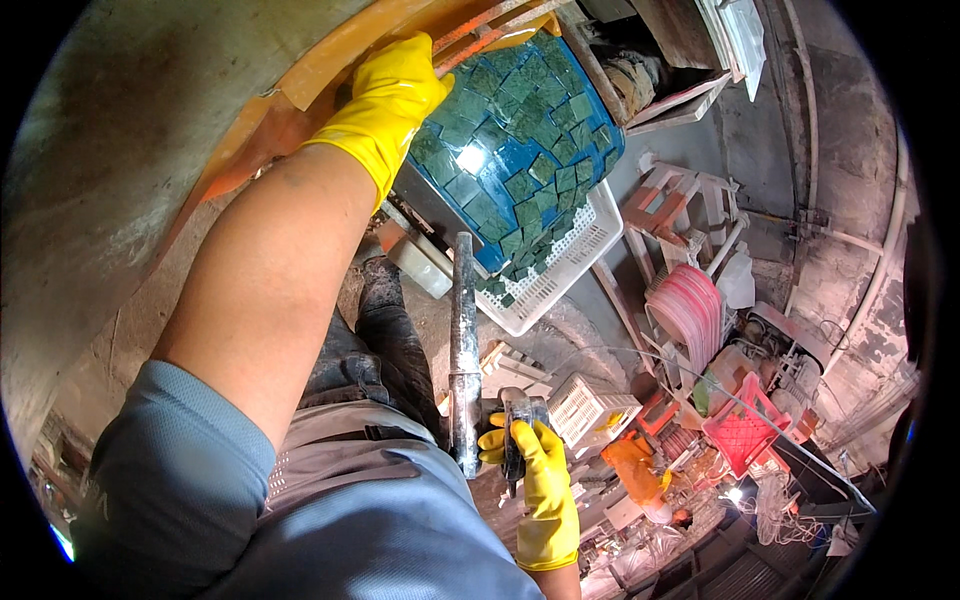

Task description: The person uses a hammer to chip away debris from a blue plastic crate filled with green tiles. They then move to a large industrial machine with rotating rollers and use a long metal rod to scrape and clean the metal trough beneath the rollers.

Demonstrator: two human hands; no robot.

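Note:
My left hand [392,98], in a yellow rubber glove, reaches to the far side and closes around a rusty orange bar [488,38] beside an orange rim. Just right of it, dark green flat square pieces [540,105] lie wet on a sloping blue surface [503,165]. Many have gathered in a white perforated plastic crate [568,268] at the lower end. My right hand [545,478], also gloved in yellow, grips a dark handle-like piece [513,440] low near my body. A worn grey metal pipe [464,350] stands just left of it.
A large curved drum-like wall [130,140] fills the left. Right of the crate are a wooden frame [680,200], a stack of pink-red curved items [686,308] and a red plastic basket [745,425]. A cream crate [590,412] stands near my right hand.

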